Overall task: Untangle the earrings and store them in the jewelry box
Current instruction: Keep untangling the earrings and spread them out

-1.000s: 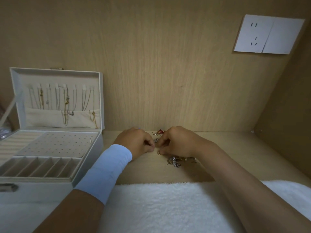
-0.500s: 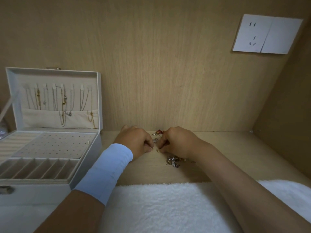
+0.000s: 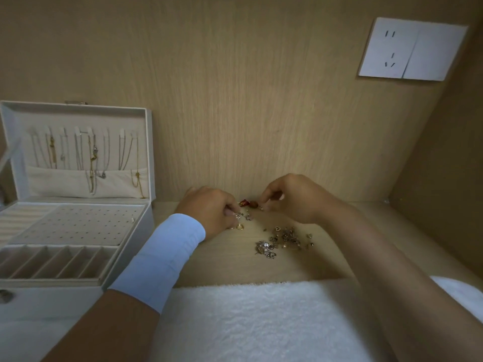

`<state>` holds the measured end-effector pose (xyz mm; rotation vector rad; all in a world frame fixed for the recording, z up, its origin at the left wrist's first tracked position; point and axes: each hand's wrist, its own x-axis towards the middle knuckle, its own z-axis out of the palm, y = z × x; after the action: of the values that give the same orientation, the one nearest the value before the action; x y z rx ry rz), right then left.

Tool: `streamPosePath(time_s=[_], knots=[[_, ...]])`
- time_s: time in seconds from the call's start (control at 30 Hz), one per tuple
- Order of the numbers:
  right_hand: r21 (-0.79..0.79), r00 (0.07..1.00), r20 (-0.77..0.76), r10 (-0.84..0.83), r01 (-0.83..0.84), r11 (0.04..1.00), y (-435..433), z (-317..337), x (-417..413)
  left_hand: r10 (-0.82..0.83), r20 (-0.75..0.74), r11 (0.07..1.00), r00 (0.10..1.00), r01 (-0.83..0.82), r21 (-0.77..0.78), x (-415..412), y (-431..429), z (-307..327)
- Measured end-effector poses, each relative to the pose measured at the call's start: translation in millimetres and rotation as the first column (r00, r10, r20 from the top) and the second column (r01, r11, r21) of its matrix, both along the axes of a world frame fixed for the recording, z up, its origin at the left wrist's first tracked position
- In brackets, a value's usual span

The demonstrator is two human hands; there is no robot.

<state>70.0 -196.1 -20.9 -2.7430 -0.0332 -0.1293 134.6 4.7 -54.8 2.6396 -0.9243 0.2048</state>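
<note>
A pile of small silver and gold earrings (image 3: 283, 240) lies on the wooden surface near the back wall. My left hand (image 3: 209, 210), with a light blue band on its wrist, pinches a small silver earring (image 3: 238, 216) at its fingertips; a gold ring-shaped earring (image 3: 239, 227) lies just below. My right hand (image 3: 292, 198) is lifted, its fingertips pinching a tiny piece (image 3: 261, 208) beside a red earring (image 3: 248, 203). The white jewelry box (image 3: 125, 259) stands open at the left, its holed earring panel (image 3: 78, 223) facing up.
Necklaces hang inside the box lid (image 3: 78, 150). A row of narrow compartments (image 3: 52, 262) fills the box front. A white fluffy towel (image 3: 248, 320) covers the near edge. A white wall socket (image 3: 411, 49) sits at the upper right; a side wall closes the right.
My two hands, pressed together over the earrings before, have pulled apart. The right hand rose and moved right, uncovering the pile beneath it. The left hand stayed low.
</note>
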Motion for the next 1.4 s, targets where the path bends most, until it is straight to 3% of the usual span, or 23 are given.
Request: streamPosePath(time_s=[0.13,0.3,0.47,0.63,0.93,1.1,1.2,1.3,1.4], knots=[[0.061,0.982,-0.174,0.072,-0.062,0.996,-25.0,13.8,-13.9,-0.107,-0.168,0.989,0.98,0.087,-0.122,-11.5,-11.9,10.5],[0.0,0.95,-0.302,0.077,-0.08,0.997,-24.2,-0.1,-13.0,-0.194,-0.287,0.981,0.938,0.179,-0.079,-23.3,-22.1,8.1],[0.009,0.946,-0.313,0.082,-0.083,0.996,-21.2,-7.9,-10.5,-0.192,-0.327,0.981,0.925,0.173,-0.087,-23.3,-18.0,4.9],[0.043,0.966,-0.249,0.073,-0.064,0.997,-24.8,3.3,-11.5,-0.197,-0.313,0.966,0.929,0.13,-0.222,-27.2,-23.9,3.6],[0.394,0.979,-0.192,0.069,0.013,0.919,-23.8,8.5,-16.0,-0.275,-0.433,0.82,0.859,-0.025,-0.571,-38.3,-36.7,-5.6],[0.543,0.978,-0.176,0.109,0.004,0.839,-24.8,4.7,-14.1,-0.264,-0.466,0.726,0.844,-0.144,-0.672,-36.1,-37.0,-5.7],[0.579,0.976,-0.176,0.124,0.001,0.815,-25.4,5.1,-14.8,-0.295,-0.491,0.714,0.82,-0.152,-0.683,-33.7,-34.6,-4.4],[0.548,0.972,-0.21,0.106,0.027,0.836,-30.1,2.7,-13.6,-0.295,-0.496,0.751,0.817,-0.123,-0.649,-32.0,-31.0,-4.5],[0.343,0.957,-0.278,0.081,0.02,0.939,-32.2,-0.7,-12.0,-0.259,-0.491,0.792,0.832,-0.108,-0.601,-27.0,-26.0,-5.6]])
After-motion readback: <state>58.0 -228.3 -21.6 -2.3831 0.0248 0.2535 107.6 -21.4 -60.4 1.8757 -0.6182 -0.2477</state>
